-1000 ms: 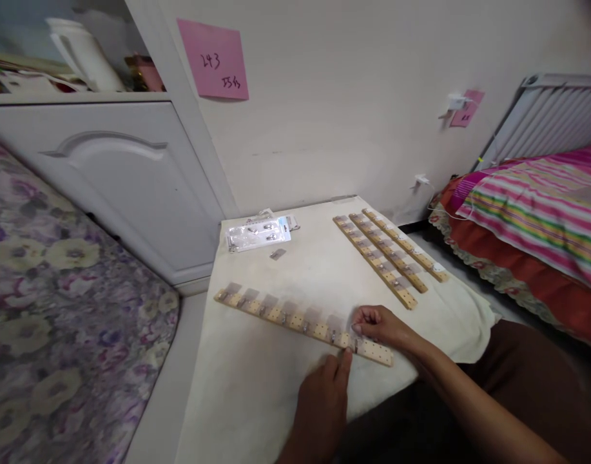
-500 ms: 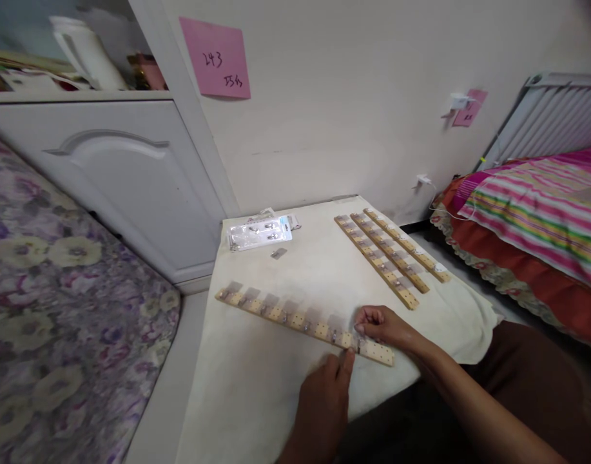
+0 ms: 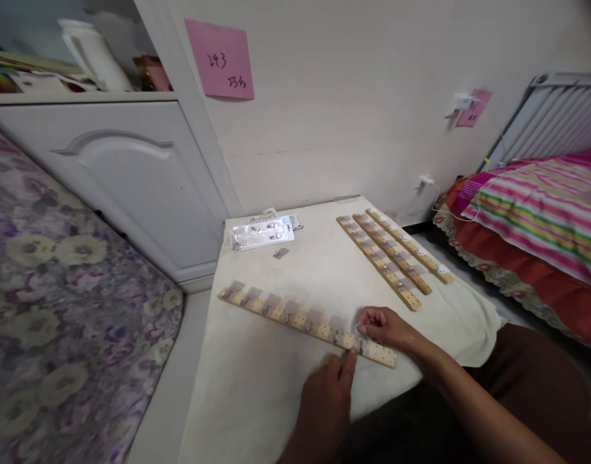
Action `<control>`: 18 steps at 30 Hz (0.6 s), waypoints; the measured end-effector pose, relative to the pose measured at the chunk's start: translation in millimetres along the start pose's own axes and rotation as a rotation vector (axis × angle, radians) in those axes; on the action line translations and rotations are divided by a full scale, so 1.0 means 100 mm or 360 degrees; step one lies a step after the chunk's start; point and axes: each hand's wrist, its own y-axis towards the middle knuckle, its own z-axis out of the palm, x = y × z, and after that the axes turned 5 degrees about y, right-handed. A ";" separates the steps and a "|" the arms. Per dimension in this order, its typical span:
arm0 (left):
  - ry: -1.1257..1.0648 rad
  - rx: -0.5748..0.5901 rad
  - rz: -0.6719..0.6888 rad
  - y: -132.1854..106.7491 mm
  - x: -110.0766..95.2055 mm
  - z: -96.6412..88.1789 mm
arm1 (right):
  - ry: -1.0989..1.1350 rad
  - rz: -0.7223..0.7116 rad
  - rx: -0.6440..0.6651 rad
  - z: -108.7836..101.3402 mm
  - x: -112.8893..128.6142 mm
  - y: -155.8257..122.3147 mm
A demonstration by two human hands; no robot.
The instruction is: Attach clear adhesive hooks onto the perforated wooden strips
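A long wooden strip (image 3: 300,318) with drilled holes lies slantwise across the near part of the table. Along it stand several small see-through plastic tags (image 3: 291,308) with shiny metal clips. My left hand (image 3: 325,398) is at the strip's near edge, a fingertip pressed against it towards the right end; its other fingers are partly hidden. Just behind that spot, my right hand (image 3: 379,324) is closed in a pinch on a clear plastic tag (image 3: 359,339), which stands at the strip near its right end. The tag's edges are hard to make out.
A loose tag (image 3: 280,253) lies near a clear blister pack (image 3: 261,232) at the back left. Three more wooden strips (image 3: 411,299) lie side by side at the right. The white cloth (image 3: 247,386) covers the table. A bed (image 3: 541,193) stands to the right, a cabinet (image 3: 125,193) to the left.
The view has shifted slightly, so everything sits a little further right. Both hands keep their places at the strip, with no clear change in their hold.
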 end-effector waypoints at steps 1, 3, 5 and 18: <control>0.0007 0.0002 -0.0005 0.00 0.00 0.00 | -0.0016 -0.0009 -0.0003 0.00 0.01 0.00; 0.0019 0.0008 -0.0012 0.00 0.00 0.01 | -0.0051 -0.0050 -0.0009 0.01 0.02 -0.01; 0.0022 0.0015 -0.0011 0.01 0.00 0.01 | -0.0066 -0.0087 -0.0018 0.01 0.02 -0.02; 0.0021 -0.0016 -0.0001 0.00 0.00 0.02 | -0.0022 -0.0076 0.0025 0.00 0.06 -0.04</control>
